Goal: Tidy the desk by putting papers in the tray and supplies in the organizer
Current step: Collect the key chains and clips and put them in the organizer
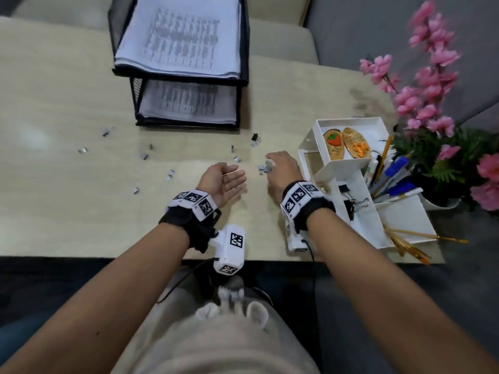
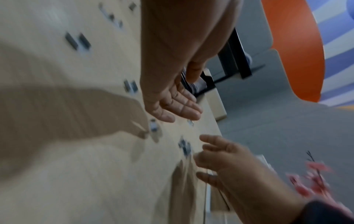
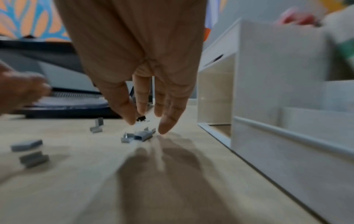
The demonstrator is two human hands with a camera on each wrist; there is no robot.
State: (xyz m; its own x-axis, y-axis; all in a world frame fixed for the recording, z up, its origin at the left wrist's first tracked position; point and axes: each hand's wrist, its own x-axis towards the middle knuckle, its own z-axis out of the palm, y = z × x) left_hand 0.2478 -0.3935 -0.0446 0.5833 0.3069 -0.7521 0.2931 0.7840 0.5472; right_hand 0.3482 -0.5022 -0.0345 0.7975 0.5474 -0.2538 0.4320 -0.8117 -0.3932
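**Right hand over staple cluster, left hand spread palm-up beside it**

Right wrist view: the right hand point(image 3: 138, 84) is seen fingers-down over a small cluster of staple strips point(image 3: 138, 135) on the desk point(image 3: 76, 189). Thumb and fingers are spread apart just above the strips; nothing is gripped, contact cannot be told. In the head view those strips are mostly hidden behind the knuckles.

Head view only: papers point(image 1: 181, 41) are stacked in both tiers of the black mesh tray point(image 1: 244, 63) at the far side. More staple strips are scattered across the desk to the left, well apart. A small black binder clip point(image 1: 255, 137) lies between tray and hand.

The white organizer point(image 1: 348, 168) stands just right of the right hand, with pens point(image 1: 393, 171), two oval tags and binder clips in its compartments. Pink flowers point(image 1: 429, 85) are seen beyond it.

Left wrist view, blurred: the left hand point(image 2: 172, 104) is held flat, fingers straight, empty, near the right hand but not touching.
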